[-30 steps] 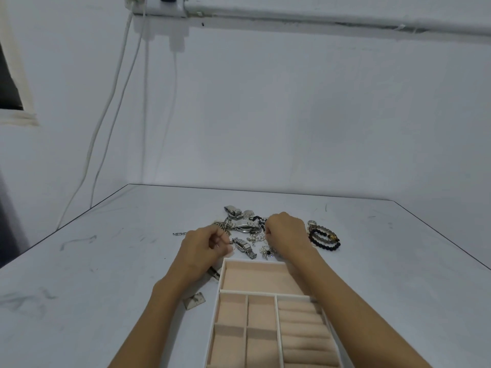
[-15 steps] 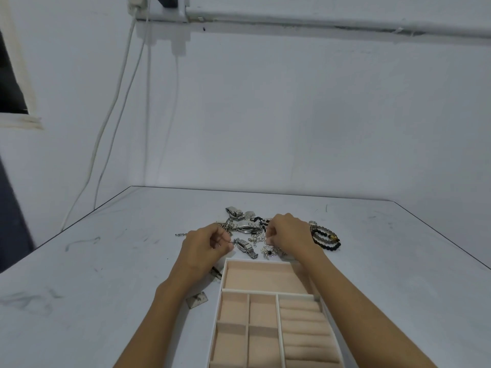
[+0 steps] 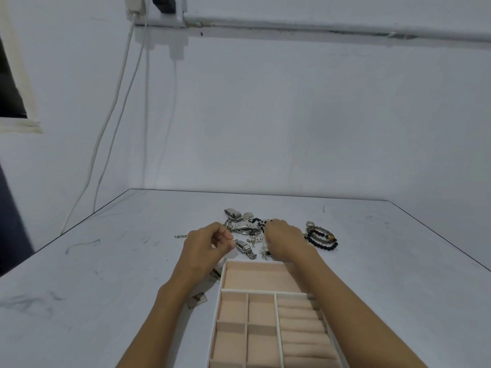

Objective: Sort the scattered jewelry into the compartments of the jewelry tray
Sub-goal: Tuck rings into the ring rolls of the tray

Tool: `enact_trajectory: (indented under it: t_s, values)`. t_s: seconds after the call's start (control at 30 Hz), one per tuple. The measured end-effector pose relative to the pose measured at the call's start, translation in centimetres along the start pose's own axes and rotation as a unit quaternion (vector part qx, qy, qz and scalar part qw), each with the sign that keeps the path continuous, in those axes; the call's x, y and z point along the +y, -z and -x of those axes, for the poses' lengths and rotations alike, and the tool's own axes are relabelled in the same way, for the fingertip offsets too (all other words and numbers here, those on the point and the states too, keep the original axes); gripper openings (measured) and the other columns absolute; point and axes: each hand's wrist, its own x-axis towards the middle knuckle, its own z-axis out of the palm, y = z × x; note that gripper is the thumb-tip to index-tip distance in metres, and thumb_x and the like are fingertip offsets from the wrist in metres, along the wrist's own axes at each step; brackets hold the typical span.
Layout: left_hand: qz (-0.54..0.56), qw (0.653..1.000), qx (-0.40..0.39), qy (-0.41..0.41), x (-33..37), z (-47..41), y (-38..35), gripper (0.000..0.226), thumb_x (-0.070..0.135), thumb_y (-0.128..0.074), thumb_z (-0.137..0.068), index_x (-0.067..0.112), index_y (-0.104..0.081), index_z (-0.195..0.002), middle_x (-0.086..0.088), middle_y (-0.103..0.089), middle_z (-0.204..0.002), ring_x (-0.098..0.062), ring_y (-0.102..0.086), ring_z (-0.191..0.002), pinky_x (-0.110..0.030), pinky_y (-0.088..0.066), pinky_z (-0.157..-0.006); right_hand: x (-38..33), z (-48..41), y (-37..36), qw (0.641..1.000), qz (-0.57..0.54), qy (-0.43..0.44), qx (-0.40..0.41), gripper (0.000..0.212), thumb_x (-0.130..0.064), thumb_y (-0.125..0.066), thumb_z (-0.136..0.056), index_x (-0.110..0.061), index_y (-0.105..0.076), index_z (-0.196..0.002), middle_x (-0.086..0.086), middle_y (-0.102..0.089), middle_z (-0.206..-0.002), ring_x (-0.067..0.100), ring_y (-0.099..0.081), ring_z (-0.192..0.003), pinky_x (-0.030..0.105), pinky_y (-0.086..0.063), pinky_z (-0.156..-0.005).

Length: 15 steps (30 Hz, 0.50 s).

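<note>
Just beyond the far rim of the jewelry tray (image 3: 249, 262), the jewelry pile (image 3: 243, 228) lies on the tabletop (image 3: 106, 274) — the left hand (image 3: 207, 248) has its fingers (image 3: 224, 237) pinching a small silver piece (image 3: 231, 239) at one end of a watch band (image 3: 245, 249). The right hand (image 3: 285, 241) covers the pile's right side, fingers hidden — grip unclear.

Scuffed white table (image 3: 106, 274), bare white wall (image 3: 292, 115), hanging cables (image 3: 117, 102).

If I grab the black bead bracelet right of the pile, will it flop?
Probably: the black bead bracelet looks like separate strung beads, so it should droop. Pushed, its round beads may roll or skid on the smooth table.
</note>
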Motion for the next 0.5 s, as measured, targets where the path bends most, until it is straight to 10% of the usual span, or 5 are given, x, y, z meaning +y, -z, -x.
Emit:
enact_trajectory:
  t_s: [0.2, 0.5]
  values:
    - [0.055, 0.998, -0.001, -0.011, 3.0, 0.0, -0.2, 0.012, 0.012, -0.077, -0.076, 0.019, -0.068, -0.075, 0.005, -0.067, -0.072, -0.003, -0.060, -0.065, -0.020, -0.052, -0.066, 1.9, 1.1, 0.8, 0.964, -0.241, -0.015, 0.109, 0.028, 0.014, -0.035, -0.086, -0.012, -0.044, -0.088, 0.000, -0.047, -0.076, 0.013, -0.039, -0.062, 0.023, -0.031, -0.055]
    - [0.078, 0.992, -0.088, -0.048, 6.2, 1.7, -2.1, 0.014, 0.008, -0.078, -0.074, 0.018, -0.068, -0.076, 0.003, -0.066, -0.070, -0.001, -0.058, -0.064, -0.007, -0.041, -0.060, 3.9, 8.6, 1.7, 0.881, -0.424, 0.048, 0.206, 0.015, -0.001, -0.060, -0.090, -0.009, -0.073, -0.090, -0.005, -0.067, -0.083, -0.008, -0.059, -0.073, 0.006, -0.042, -0.061]
